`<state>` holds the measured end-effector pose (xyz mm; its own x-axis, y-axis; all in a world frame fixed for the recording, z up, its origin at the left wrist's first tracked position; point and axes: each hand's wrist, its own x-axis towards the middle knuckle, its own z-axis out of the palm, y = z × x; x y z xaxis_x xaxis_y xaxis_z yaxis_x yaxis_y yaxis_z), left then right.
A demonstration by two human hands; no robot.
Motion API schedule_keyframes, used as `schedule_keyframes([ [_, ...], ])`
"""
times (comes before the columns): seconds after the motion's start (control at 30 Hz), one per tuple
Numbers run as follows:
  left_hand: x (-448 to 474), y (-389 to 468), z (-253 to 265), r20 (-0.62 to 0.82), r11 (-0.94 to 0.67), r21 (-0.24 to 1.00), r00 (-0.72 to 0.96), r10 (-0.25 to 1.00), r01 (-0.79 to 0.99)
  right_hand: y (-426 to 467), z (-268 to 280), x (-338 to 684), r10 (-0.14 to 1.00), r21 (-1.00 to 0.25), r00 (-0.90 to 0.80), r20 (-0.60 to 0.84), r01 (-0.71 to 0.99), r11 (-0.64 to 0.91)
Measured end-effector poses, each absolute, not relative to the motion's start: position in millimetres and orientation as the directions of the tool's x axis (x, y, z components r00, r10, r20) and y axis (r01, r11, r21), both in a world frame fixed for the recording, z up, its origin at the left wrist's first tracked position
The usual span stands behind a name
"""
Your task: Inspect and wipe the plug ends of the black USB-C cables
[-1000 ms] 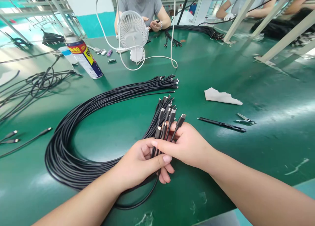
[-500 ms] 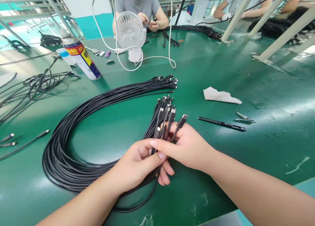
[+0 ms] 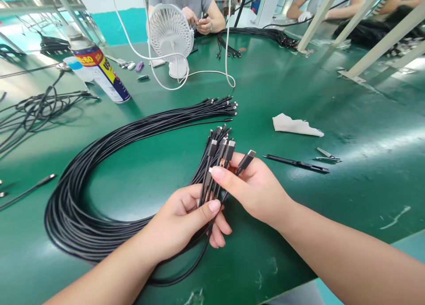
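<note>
A thick bundle of black USB cables [image 3: 63,198] lies in a wide curve on the green table. My left hand [image 3: 189,216] is closed around the bundle's near end, just below the plugs, its thumb across the front and fingertips showing behind. Metal-tipped USB plugs [image 3: 229,150] fan upward out of that grip. My right hand [image 3: 255,185] is closed at the plugs, its thumb tip on one small connector. One plug [image 3: 246,162] leans out to the right over its fingers. The bundle's other end [image 3: 229,105] rests farther back on the table.
Behind the bundle stand a spray can [image 3: 99,70] and a small white fan [image 3: 171,35] with a looping white cord. Right of my hands lie black tweezers [image 3: 295,163], small metal pieces [image 3: 327,156] and a white scrap [image 3: 295,124]. A co-worker [image 3: 186,4] sits opposite, hands on a small part.
My right thumb has moved up, off the spot beside my left thumb, onto a small connector. The left hand keeps its hold. The whole view has shifted slightly.
</note>
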<state>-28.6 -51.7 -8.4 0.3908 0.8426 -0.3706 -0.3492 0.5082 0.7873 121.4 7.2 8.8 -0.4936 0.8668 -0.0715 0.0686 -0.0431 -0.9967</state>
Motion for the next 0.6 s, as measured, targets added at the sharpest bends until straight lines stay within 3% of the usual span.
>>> schedule_keyframes([
  [0.6,-25.1,-53.3,-8.0,-0.357,0.451,0.786,0.284,0.890,-0.424,12.8,8.0,123.5,0.866,-0.994,-0.495,-0.073,-0.031,-0.102],
])
